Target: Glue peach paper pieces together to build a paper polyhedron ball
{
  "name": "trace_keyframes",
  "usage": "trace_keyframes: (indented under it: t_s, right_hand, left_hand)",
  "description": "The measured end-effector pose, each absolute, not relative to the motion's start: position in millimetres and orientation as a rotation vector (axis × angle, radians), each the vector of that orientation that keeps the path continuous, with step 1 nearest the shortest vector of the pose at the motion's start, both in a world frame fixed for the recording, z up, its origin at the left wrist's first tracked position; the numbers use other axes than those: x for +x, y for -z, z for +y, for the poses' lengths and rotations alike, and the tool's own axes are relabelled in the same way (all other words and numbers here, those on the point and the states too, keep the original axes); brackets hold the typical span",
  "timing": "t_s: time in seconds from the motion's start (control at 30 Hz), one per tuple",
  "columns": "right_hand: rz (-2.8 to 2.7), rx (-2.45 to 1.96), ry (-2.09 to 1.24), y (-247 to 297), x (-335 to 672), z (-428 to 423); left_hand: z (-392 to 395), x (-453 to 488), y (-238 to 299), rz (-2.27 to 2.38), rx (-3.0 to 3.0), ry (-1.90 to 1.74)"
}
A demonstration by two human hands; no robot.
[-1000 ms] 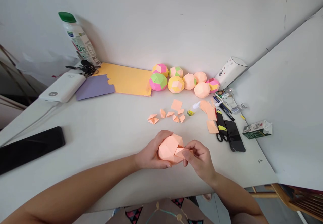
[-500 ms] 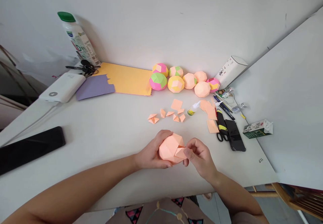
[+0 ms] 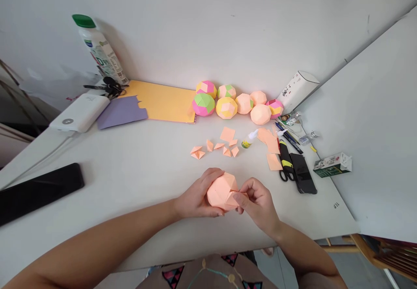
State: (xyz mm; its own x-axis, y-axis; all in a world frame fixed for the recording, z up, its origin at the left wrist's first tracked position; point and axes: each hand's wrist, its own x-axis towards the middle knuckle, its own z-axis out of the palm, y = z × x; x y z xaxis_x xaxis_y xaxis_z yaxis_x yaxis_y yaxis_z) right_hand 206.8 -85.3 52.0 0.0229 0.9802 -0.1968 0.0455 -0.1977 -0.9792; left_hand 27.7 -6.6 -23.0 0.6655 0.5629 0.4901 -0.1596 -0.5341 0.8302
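My left hand (image 3: 197,197) is wrapped round a faceted peach paper ball (image 3: 220,190), holding it just above the white table (image 3: 140,180). My right hand (image 3: 257,204) pinches a small folded peach paper piece (image 3: 235,198) against the ball's right side. Several small folded peach pieces (image 3: 215,147) lie on the table just beyond my hands.
Several finished paper balls (image 3: 236,104) sit in a row by the wall. A glue bottle (image 3: 249,139), peach paper squares (image 3: 270,150), scissors (image 3: 286,163), pens and a small carton (image 3: 332,165) lie at the right. A black phone (image 3: 39,191), power bank (image 3: 80,113), keys, coloured sheets (image 3: 156,102) and bottle (image 3: 99,50) are left.
My right hand's fingers have shifted slightly on the small paper piece at the ball's side. Otherwise nothing has moved.
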Motion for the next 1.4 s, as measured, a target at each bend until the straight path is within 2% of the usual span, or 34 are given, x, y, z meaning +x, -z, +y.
trace_keyframes:
  t_s: [0.53,1.4]
  right_hand:
    - [-1.245,-1.448,-1.288,-56,208,-83]
    - [-1.344,-1.398,-1.466,-56,221,-73]
  left_hand:
    - [-11,29,24,0.376,2.129,-0.936]
    - [-17,29,17,0.362,2.36,-1.049]
